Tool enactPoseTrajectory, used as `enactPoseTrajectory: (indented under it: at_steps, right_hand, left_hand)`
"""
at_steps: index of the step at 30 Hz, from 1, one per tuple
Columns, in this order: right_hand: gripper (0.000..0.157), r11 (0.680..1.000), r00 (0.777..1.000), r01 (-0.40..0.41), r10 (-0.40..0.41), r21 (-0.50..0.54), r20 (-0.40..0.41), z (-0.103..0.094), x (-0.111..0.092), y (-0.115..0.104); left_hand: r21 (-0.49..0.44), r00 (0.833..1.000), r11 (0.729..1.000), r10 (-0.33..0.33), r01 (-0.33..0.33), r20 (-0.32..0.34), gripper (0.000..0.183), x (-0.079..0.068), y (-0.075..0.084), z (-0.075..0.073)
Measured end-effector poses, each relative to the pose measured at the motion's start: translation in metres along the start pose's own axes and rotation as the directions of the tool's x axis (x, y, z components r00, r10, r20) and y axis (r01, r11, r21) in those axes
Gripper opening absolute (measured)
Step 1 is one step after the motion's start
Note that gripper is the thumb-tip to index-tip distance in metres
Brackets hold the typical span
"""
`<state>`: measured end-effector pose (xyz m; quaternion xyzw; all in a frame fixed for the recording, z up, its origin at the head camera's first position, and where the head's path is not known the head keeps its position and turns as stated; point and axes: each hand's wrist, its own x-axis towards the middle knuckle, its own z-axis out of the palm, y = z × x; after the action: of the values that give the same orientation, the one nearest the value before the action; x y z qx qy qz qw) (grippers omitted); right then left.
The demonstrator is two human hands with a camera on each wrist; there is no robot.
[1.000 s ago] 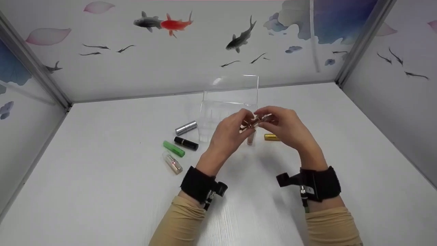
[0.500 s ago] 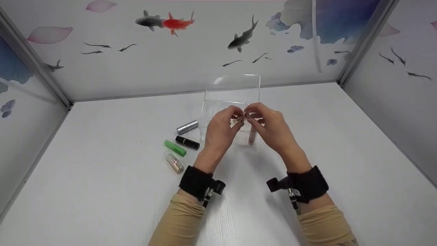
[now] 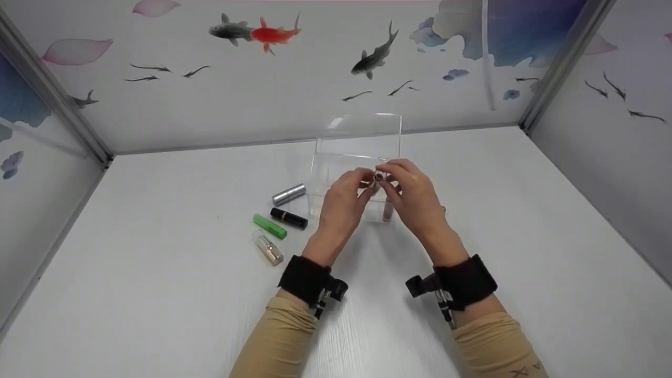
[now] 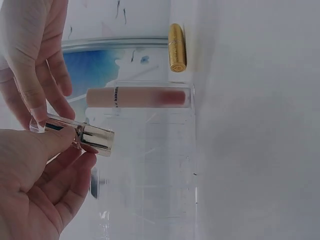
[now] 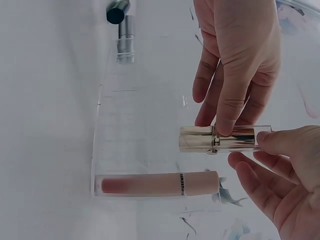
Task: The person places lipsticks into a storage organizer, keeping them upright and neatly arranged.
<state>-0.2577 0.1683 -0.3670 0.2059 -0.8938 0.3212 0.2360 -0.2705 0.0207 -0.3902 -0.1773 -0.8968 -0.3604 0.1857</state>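
Note:
Both hands meet in front of a clear acrylic organizer (image 3: 324, 181). My left hand (image 3: 342, 202) pinches a gold lipstick (image 5: 196, 139) with a clear section between thumb and fingers. At its clear end, the thumb and fingers of my right hand (image 3: 417, 199) pinch the same lipstick. In the right wrist view it lies sideways, gold end to the left. A pinkish lip gloss tube (image 4: 135, 97) stands in the organizer at its right side, partly behind my right hand in the head view.
Left of the organizer lie a silver tube (image 3: 289, 194), a black lipstick (image 3: 289, 218), a green tube (image 3: 270, 226) and a clear-capped lipstick (image 3: 269, 249). A patterned gold lipstick (image 4: 177, 47) lies right of the organizer, mostly hidden by my right hand in the head view.
My right hand has moved left toward my left hand, covering the yellow-gold lipstick. The held lipstick has shifted slightly left and turned so that one end faces the head camera.

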Motion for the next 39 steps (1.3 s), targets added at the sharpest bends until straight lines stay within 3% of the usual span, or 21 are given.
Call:
enactPoseTrajectory:
  at_steps: [11,22,39]
  right_hand:
    - [0.023,0.998,0.999,0.043,-0.043,-0.035,-0.008,0.01,-0.001,0.012]
    - [0.021,0.993,0.999,-0.001,0.006,-0.119,0.04,0.017,-0.004,0.017]
    - [0.019,0.987,0.999,-0.038,0.04,-0.156,0.009,0.027,-0.005,0.018]
  left_hand:
    - [0.027,1.0,1.0,-0.008,0.007,0.028,0.027,-0.001,-0.002,0.007]
    - [0.121,0.998,0.992,0.029,-0.035,0.048,0.027,-0.003,-0.006,0.009]
    - [0.187,0.997,0.981,0.056,-0.045,-0.054,0.027,-0.006,-0.008,0.017]
